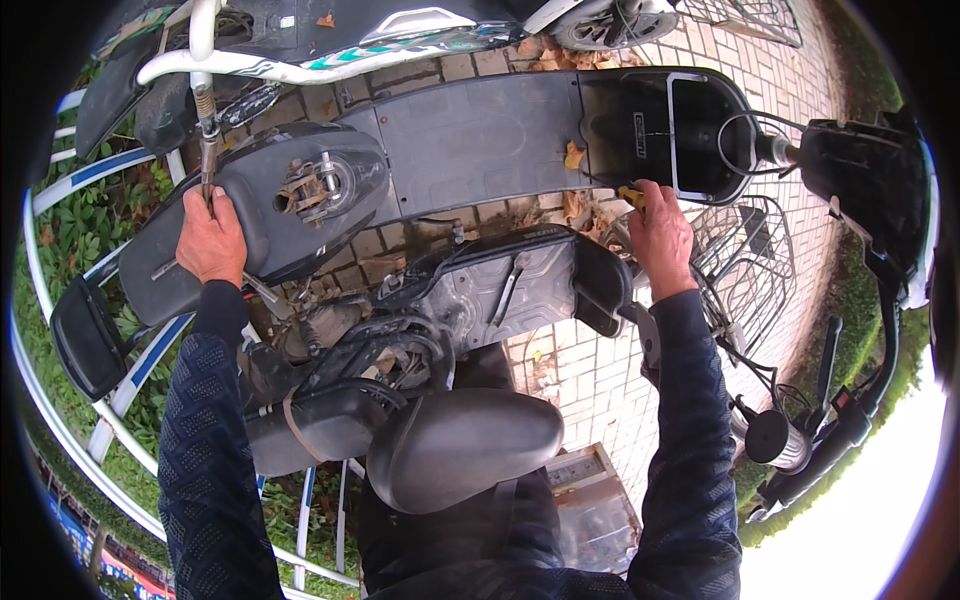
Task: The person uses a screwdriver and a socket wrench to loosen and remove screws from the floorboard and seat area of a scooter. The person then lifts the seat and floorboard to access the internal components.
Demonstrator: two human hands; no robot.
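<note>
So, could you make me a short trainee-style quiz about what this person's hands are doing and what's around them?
1. What colour is the handle of the tool in the right hand?
A) red B) yellow C) blue
2. True or false: the left hand is on the same side of the picture as the white-and-blue fence.
3. Fill the gap: on the dark scooter's floorboard, near its front end, lies a dry ____.

Key:
1. B, yellow.
2. True; both are on the left.
3. Leaf.
</note>
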